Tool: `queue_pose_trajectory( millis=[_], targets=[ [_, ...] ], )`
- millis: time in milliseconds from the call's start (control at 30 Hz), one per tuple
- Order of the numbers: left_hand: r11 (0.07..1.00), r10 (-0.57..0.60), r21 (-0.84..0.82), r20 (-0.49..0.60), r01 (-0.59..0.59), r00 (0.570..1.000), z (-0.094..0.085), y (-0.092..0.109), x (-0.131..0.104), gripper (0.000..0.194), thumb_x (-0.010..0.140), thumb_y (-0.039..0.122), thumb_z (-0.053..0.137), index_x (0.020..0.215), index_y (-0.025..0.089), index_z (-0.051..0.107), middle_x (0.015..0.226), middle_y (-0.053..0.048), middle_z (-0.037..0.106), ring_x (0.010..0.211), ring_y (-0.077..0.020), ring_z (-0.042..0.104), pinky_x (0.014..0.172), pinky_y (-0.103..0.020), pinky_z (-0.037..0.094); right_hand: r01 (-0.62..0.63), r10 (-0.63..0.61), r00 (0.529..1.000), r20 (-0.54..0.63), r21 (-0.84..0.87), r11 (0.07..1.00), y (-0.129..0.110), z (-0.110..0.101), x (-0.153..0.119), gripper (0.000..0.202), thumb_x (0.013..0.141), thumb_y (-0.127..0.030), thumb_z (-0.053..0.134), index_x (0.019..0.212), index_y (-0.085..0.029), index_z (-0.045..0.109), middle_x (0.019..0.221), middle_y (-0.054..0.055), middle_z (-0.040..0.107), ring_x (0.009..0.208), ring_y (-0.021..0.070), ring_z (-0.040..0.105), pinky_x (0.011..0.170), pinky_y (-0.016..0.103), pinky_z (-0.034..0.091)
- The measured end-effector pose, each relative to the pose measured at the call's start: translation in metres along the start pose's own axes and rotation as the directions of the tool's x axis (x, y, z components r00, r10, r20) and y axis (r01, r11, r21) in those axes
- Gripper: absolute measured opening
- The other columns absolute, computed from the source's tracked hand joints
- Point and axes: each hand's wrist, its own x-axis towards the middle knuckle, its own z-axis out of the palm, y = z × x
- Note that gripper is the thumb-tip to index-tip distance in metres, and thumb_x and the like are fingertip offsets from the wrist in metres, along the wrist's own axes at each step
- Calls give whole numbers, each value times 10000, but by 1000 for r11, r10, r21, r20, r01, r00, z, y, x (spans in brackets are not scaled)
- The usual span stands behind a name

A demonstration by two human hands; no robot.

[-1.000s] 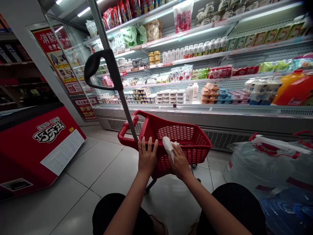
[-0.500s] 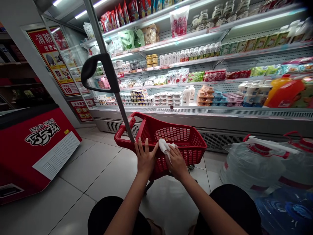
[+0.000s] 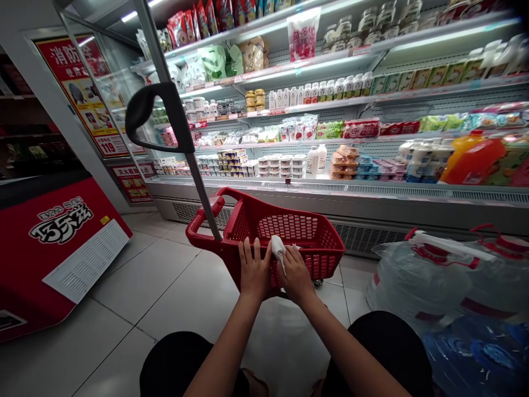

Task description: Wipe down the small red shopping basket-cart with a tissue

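A red plastic shopping cart (image 3: 326, 259) stands on the floor in front of me, with holes through its basket walls. My left hand (image 3: 254, 270) rests on the near rim, its fingers spread and nothing in it. Just to its right, my right hand (image 3: 296, 275) presses a crumpled white cloth or tissue (image 3: 278, 245) against the same rim. Part of the cloth is hidden under the fingers. Left of the hands are the cart's red push bar (image 3: 200, 218) and a tall grey pole with a black loop handle (image 3: 182, 118).
Behind the cart runs an open refrigerated display (image 3: 256, 143) with several shelves of dairy and packaged goods. Large water bottles (image 3: 421, 275) stand close on the right. A red freezer chest (image 3: 61, 242) is on the left. Pale floor tiles (image 3: 165, 286) lie between it and the cart.
My left hand has slid right along the rim, closer to the right hand. The right hand still holds the cloth at nearly the same place. The whole view has shifted slightly.
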Motion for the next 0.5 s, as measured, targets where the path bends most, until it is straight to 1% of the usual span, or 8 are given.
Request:
queue_pose_trajectory(
  millis=[33, 100, 200, 267, 333, 400, 433, 500],
  targets=[
    [1000, 11, 9, -10, -11, 1000, 1, -2, -2, 746, 891, 208, 666, 1587, 293, 407, 1552, -171, 495, 1516, -461, 320, 1219, -706, 252, 9, -9, 1000, 3, 1, 1000, 1, 1, -2, 480, 1058, -278, 334, 1394, -90, 620, 1424, 171, 635, 1427, 302, 486, 1234, 513, 356],
    [999, 29, 15, -22, -29, 999, 2, -8, -5, 811, 878, 172, 670, 1609, 324, 355, 1596, -167, 441, 1529, -468, 284, 1214, -706, 260, 10, -10, 1000, 2, -5, 1000, 15, -2, -11, 482, 1065, -301, 337, 1403, -94, 612, 1430, 166, 632, 1434, 307, 480, 1227, 517, 367],
    [1000, 28, -2, -29, -28, 999, 3, -14, -6, 877, 837, 148, 696, 1616, 331, 337, 1663, -169, 335, 1543, -487, 229, 1215, -715, 236, -34, 33, 999, -26, -35, 999, 57, -13, -33, 508, 1073, -345, 335, 1463, -110, 559, 1436, 163, 629, 1432, 321, 485, 1212, 547, 375],
    [1000, 10, -24, -26, -11, 1000, 4, -16, -5, 892, 801, 129, 714, 1602, 325, 373, 1687, -162, 289, 1549, -493, 202, 1219, -722, 214, -87, 84, 995, -49, -64, 994, 84, -22, -46, 537, 1076, -368, 323, 1519, -119, 498, 1462, 165, 607, 1434, 323, 482, 1216, 563, 360],
    [999, -8, -47, -20, 7, 1000, 6, -17, -2, 881, 771, 115, 730, 1574, 322, 431, 1695, -155, 273, 1553, -502, 176, 1222, -725, 199, -136, 132, 990, -58, -84, 987, 103, -28, -53, 558, 1077, -380, 310, 1547, -120, 458, 1488, 165, 583, 1436, 315, 478, 1223, 559, 347],
    [998, -17, -69, -11, 16, 1000, 7, -16, 2, 886, 747, 119, 752, 1557, 328, 460, 1692, -152, 275, 1555, -518, 137, 1222, -731, 190, -166, 161, 985, -55, -97, 981, 109, -30, -51, 555, 1078, -380, 297, 1526, -113, 486, 1467, 166, 601, 1423, 307, 493, 1222, 550, 348],
    [997, -19, -79, -7, 18, 1000, 7, -16, 4, 903, 738, 125, 764, 1559, 343, 455, 1690, -144, 277, 1557, -524, 111, 1220, -737, 187, -172, 167, 984, -54, -103, 980, 106, -28, -47, 547, 1079, -377, 296, 1498, -107, 520, 1442, 170, 621, 1410, 307, 506, 1218, 549, 353],
    [995, -21, -98, 0, 21, 1000, 8, -16, 8, 953, 725, 133, 780, 1569, 394, 422, 1693, -113, 271, 1562, -526, 53, 1212, -755, 182, -160, 155, 987, -50, -108, 981, 91, -21, -34, 526, 1079, -367, 305, 1429, -96, 589, 1396, 177, 653, 1388, 313, 524, 1209, 547, 362]
  ],
)
